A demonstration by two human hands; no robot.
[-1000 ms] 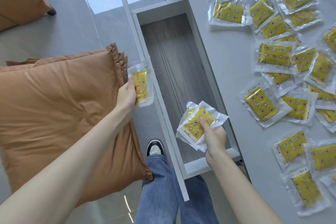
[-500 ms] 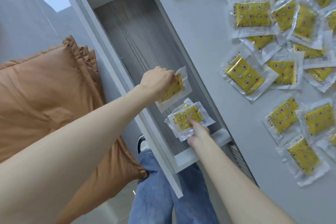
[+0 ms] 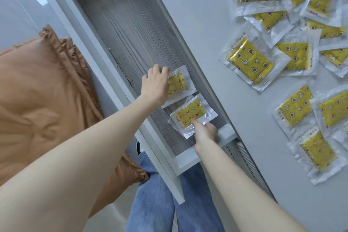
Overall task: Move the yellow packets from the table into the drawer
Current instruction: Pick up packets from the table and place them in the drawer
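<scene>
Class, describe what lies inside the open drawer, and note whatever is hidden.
In the drawer: one yellow packet gripped by the left hand, and a packet stack pinched by the right hand. The top packet covers the rest, so their number is hidden.

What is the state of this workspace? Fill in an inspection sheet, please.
Surface: grey table, with an open drawer beside it, wood-grain bottom.
Job's things: many yellow packets spread on the table; two are in the drawer's near end, a far packet and a near packet.
Clutter: nothing seen.
Hands: left hand grips the far packet at its edge; right hand pinches the near packet, thumb on top.
Cables: nothing seen.
Surroundings: brown cushion left of the drawer, blue jeans below, pale floor.
</scene>
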